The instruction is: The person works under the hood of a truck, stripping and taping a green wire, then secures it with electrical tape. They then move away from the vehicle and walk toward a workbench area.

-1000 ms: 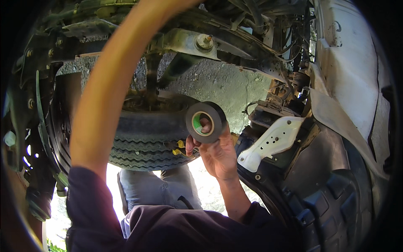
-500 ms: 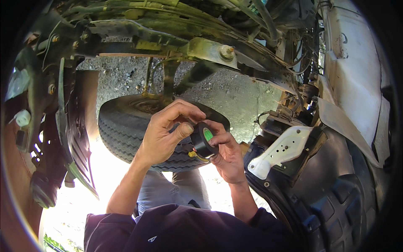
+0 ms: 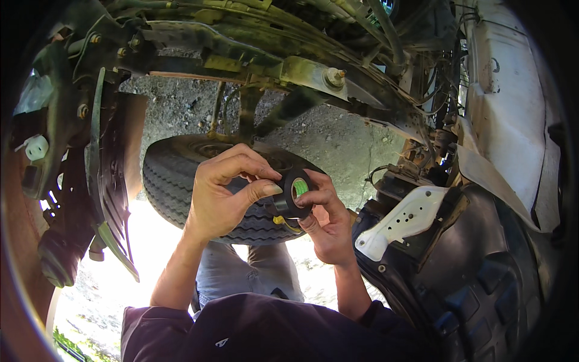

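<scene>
A roll of black tape (image 3: pixel 284 203) with a green label inside its core is held up in front of the tyre (image 3: pixel 181 175). My right hand (image 3: pixel 332 226) grips the roll from its right side, with a finger reaching into the core and the thumb below. On the other side, my left hand (image 3: pixel 217 193) has thumb and forefinger pinched together at the tape's outer edge. Whether a loose tape end lies between those fingertips is too small to make out. Just under the roll shows a small yellow piece (image 3: pixel 278 220) with a thin wire.
Beams and hoses of a vehicle's underside (image 3: pixel 241 54) cross the top. A white perforated bracket (image 3: pixel 401 220) and a black ribbed plastic liner (image 3: pixel 476 277) stand at the right. Dark metal parts with a curved strip (image 3: pixel 99 151) hang at the left. Gravel ground (image 3: pixel 175 108) lies beyond the tyre.
The tape roll has turned so its green core faces me more. My left hand has shifted slightly left, its thumb and forefinger now closed together at the roll's edge.
</scene>
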`<state>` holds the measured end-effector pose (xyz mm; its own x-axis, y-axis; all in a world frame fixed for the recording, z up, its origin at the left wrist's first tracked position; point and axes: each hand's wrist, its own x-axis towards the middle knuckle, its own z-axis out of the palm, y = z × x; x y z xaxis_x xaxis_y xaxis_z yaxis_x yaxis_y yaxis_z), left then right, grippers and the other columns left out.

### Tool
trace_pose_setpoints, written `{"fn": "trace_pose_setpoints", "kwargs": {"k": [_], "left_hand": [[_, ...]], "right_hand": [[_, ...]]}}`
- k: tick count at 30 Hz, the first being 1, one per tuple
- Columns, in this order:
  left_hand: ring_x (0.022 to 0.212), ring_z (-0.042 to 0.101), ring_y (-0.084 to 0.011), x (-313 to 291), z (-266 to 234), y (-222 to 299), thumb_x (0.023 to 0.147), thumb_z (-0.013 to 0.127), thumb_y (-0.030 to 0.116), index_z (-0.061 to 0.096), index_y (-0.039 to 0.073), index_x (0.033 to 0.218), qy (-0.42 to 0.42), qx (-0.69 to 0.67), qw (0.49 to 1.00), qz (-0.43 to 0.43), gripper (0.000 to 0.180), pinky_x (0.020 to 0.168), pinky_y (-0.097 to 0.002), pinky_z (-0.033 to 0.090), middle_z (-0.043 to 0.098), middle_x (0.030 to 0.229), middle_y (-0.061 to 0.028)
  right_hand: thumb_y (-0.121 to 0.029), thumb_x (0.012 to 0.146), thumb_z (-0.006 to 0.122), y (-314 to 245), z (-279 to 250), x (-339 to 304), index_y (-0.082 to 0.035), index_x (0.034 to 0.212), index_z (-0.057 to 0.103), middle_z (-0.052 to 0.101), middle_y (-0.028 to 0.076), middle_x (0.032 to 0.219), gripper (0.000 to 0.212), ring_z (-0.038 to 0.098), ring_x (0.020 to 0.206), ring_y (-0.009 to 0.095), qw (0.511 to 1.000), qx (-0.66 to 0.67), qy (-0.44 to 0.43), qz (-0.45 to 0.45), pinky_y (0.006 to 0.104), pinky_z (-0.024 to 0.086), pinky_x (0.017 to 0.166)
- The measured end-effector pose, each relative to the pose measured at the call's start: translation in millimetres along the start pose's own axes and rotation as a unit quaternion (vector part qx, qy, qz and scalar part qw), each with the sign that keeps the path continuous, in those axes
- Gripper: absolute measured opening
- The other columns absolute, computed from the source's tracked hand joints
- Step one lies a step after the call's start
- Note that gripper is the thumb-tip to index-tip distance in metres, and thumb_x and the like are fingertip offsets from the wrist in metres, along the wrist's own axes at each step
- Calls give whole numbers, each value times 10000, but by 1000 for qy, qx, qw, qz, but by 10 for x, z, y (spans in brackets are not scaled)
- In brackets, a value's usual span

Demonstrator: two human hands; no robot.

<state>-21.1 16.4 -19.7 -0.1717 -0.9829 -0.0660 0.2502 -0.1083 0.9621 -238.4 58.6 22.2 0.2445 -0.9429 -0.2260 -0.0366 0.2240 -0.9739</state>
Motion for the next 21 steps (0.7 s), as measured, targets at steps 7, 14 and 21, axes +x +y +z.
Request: {"fn": "trace_pose_setpoints", "kwargs": {"k": [7,14,21], "left_hand": [[766,625,-165,11,59,79,840,747,17,665,-7,904,-14,78,997,-15,107,703,-289,485,650,864,-81],[701,367,-204,-24,169,-29,1003,517,128,440,-8,898,-49,158,986,-4,188,643,-315,330,376,814,-83],[707,350,-191,-141,201,-364,1058,481,312,415,-1,874,-23,118,993,-3,369,639,-328,314,371,804,-83]], "right_hand": [[87,842,706,-91,-19,-54,-80,1145,710,541,195,1431,346,585,1294,342,994,-105,6,3,413,469,1075],[20,905,692,-97,-32,-76,-66,1172,666,461,198,1489,281,573,1296,350,992,-118,-30,25,413,465,1061],[-261,890,831,11,40,-44,-13,1086,674,531,225,1450,353,588,1275,332,989,-138,-28,51,406,481,1040]]}}
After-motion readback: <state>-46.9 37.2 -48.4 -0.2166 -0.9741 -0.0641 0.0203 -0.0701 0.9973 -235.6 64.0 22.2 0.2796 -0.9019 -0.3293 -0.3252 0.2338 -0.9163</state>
